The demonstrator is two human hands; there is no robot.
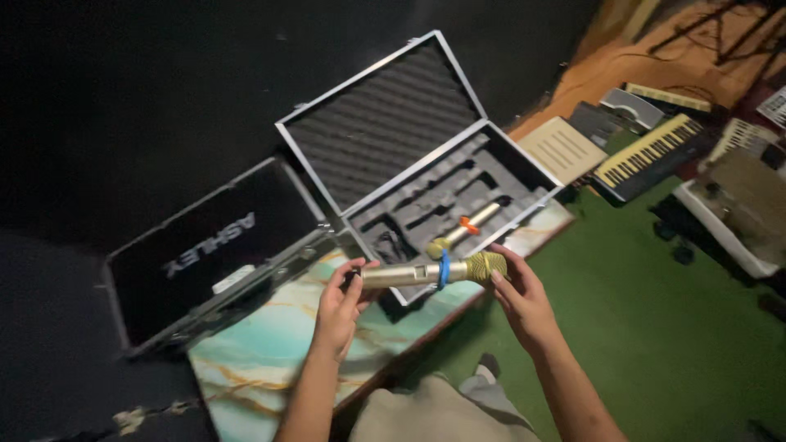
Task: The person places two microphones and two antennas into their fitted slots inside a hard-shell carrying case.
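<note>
Both hands hold one gold microphone (426, 272) level above the surface (262, 360). The left hand (340, 307) closes its grip on the tail end; the right hand (517, 296) closes its grip on the mesh head. A blue ring (444, 269) circles the body between the two grips. Just beyond the grips, an open case (426, 164) holds a second microphone (467, 229) with an orange ring in its foam. Left of the grips stands a black case (213, 254). Far right, keyboards (647, 151) lie on the floor.
</note>
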